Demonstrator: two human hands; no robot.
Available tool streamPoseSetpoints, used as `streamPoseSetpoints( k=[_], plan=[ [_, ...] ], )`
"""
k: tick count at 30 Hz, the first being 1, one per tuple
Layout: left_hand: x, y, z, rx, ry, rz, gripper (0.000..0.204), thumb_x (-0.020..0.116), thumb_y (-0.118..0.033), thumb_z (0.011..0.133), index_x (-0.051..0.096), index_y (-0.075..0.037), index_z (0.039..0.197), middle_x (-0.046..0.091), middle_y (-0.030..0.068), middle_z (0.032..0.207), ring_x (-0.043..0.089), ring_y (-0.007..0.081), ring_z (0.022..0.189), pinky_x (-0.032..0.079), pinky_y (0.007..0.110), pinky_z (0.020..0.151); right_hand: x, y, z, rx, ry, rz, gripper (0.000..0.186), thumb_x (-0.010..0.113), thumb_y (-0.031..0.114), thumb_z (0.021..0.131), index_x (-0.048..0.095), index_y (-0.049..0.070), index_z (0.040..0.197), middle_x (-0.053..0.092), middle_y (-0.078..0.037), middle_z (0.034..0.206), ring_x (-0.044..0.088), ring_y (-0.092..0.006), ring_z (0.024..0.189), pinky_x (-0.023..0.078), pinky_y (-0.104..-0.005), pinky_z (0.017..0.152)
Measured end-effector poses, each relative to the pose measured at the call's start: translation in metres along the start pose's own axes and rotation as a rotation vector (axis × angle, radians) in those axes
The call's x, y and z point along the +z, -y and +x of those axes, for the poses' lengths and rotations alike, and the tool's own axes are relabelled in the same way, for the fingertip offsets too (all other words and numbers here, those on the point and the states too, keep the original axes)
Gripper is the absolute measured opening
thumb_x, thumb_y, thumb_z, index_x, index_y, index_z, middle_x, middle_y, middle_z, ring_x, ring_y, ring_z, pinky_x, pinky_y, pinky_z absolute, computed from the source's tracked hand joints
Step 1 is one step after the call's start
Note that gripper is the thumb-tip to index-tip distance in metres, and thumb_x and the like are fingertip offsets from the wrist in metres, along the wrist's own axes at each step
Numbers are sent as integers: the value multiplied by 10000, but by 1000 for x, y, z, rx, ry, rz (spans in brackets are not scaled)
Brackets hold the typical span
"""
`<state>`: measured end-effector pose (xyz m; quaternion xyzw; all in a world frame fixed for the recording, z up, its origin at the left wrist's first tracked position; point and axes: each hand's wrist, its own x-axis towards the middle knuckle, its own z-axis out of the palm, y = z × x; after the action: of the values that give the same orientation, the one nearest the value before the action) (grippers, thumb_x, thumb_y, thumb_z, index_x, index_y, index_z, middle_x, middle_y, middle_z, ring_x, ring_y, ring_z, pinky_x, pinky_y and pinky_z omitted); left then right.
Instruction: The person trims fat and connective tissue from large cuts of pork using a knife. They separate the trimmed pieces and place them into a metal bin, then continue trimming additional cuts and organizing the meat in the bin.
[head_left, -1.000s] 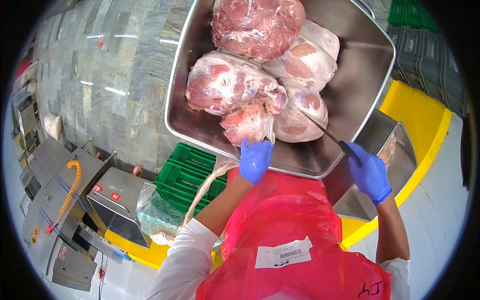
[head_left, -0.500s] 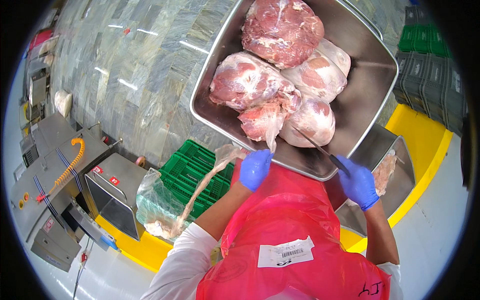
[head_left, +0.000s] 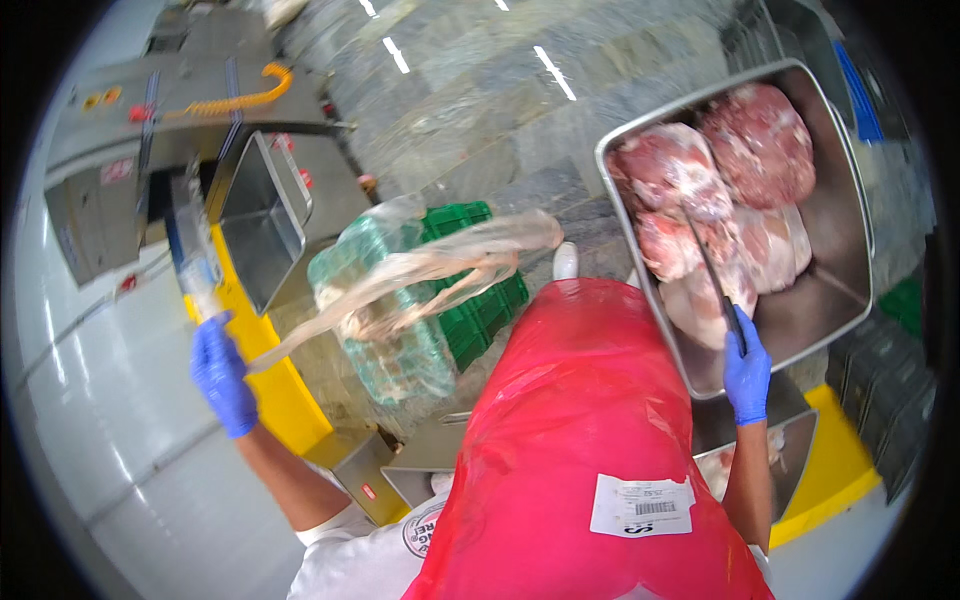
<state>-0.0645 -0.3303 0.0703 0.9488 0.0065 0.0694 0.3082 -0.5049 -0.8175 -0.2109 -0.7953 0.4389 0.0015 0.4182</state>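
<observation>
My left hand (head_left: 223, 375), in a blue glove, is out at the far left with its fingers curled. From its fingertips a long, pale, translucent strip of membrane (head_left: 440, 262) stretches to the right in the air, blurred, over a green plastic-lined crate. My gloved right hand (head_left: 746, 372) grips a knife (head_left: 722, 285) by its black handle at the near side of a steel tub (head_left: 835, 210). The blade points away from me, over the large pieces of meat (head_left: 675, 170) in the tub. Its tip is near a pale and red piece; I cannot tell whether it touches.
Green crates (head_left: 478, 325) stand on the floor beside the plastic liner (head_left: 385, 245). Steel machinery (head_left: 110, 110) and an open steel bin (head_left: 265, 225) are at left. Yellow platform edges (head_left: 275, 385) run on both sides, and dark crates (head_left: 875, 370) stack at right. A red apron covers my front.
My left hand has swung from the tub's edge far to the left, trailing the strip. The view has turned, so the tub now sits further right. The knife stays in my right hand.
</observation>
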Motion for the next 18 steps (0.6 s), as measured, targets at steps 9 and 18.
streamPoseSetpoints(
  k=[9, 18],
  plan=[
    [-311, 275, -16, -356, -97, 441, 348, 618, -304, 1020, 741, -6, 890, 564, 15, 668, 498, 132, 602, 404, 317, 598, 56, 29, 44, -180, -65, 73, 410, 603, 143, 1026, 616, 51, 1425, 721, -214, 1253, 707, -317, 1135, 536, -405, 970],
    [78, 442, -99, -207, 739, 400, 519, 593, -448, 1010, 730, -4, 1241, 768, 234, 1078, 741, 321, 979, 565, 436, 858, 21, 3, -19, 153, -228, -80, 376, 608, 330, 1041, 688, 118, 1341, 730, -264, 1104, 707, -456, 1009, 572, -483, 847]
  ],
)
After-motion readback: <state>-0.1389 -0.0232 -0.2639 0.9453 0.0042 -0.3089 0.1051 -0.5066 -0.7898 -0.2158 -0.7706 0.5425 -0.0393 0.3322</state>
